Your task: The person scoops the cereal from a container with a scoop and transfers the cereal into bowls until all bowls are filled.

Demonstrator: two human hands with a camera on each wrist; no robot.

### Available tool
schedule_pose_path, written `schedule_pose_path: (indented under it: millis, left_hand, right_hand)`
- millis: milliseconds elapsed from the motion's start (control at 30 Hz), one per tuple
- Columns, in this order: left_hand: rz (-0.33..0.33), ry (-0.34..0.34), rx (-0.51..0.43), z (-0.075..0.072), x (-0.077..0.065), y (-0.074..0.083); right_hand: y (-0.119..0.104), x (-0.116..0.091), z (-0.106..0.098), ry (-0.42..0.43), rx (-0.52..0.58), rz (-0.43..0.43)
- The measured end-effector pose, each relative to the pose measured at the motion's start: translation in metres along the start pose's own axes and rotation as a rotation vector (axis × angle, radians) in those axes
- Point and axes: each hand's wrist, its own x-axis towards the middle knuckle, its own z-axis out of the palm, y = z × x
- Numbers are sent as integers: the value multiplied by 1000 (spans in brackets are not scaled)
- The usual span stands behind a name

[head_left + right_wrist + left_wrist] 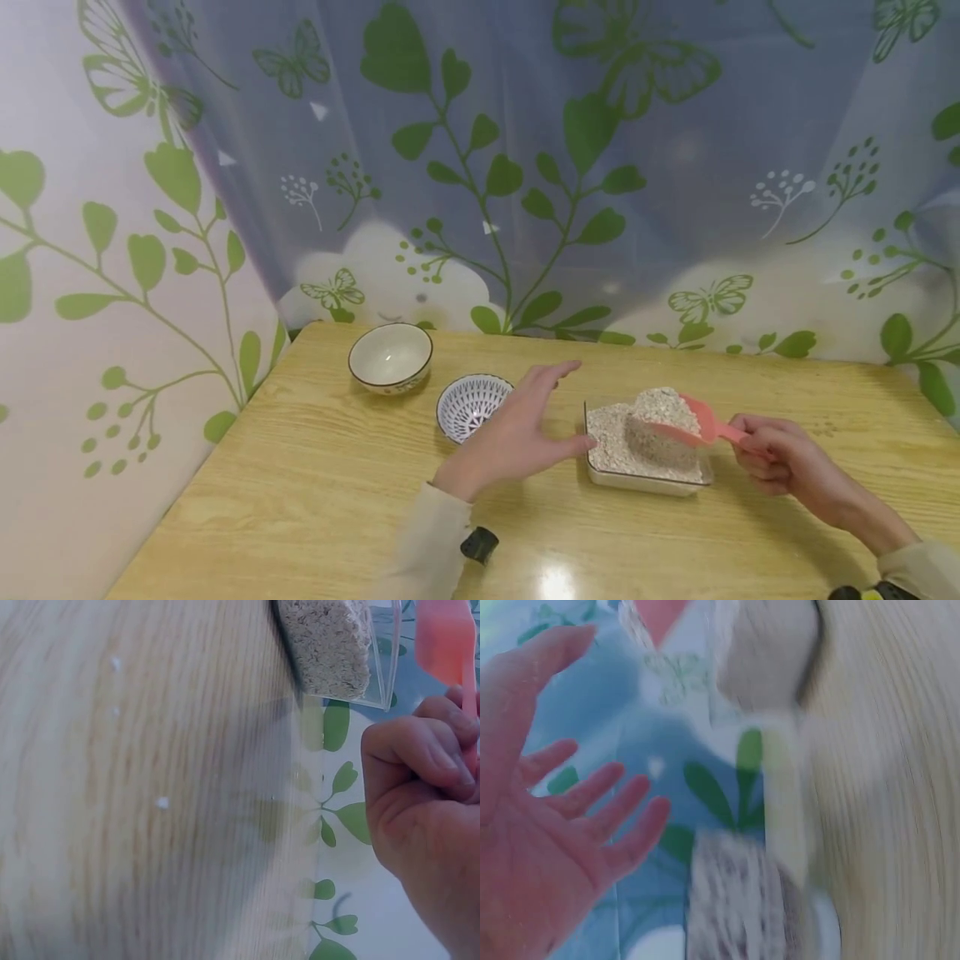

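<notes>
My right hand (791,462) grips the handle of a pink scoop (708,421), which is heaped with oat flakes (663,408). The scoop is held over a clear rectangular container (648,483) that is filled with the same flakes. In the right wrist view, curled fingers (427,746) wrap the scoop's handle. My left hand (517,433) has its fingers spread and its thumb near the container's left side; whether the thumb touches it I cannot tell. Partly behind that hand sits a small black-and-white patterned bowl (461,408). The left wrist view shows the palm holding nothing.
A cream bowl with a dark rim (390,358) stands at the back left of the wooden table (300,500). A patterned curtain (525,167) hangs along the table's back edge. Small white specks (163,802) lie on the wood in the right wrist view.
</notes>
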Motion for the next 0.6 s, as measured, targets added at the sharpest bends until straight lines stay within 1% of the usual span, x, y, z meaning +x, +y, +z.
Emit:
schedule_pose_path:
  millis: [67,133,200,333,467,533,600]
  left_hand:
    - [17,61,50,-8,-6,-11]
    - [8,110,94,-14,-14,-25]
    - [-12,152,143,-19,-21,-38]
    - [-68,200,211,-29,-34,-58]
    - [-116,214,246,-35,-42,-68]
    - [-143,210,247,-37,-43,-72]
    - [-173,195,233,-38,-45,-76]
  right_hand:
    - [0,-1,1,4,-4,-3]
    - [-1,-1,1,8,-8,-5]
    - [-2,-2,2,17,-20,-6]
    - [-5,-4,4,41,-28,-14]
    - [-6,-6,3,26,-8,-21]
    - [-6,-5,3,13,1,-22]
    - [-7,-4,4,18,3,-21]
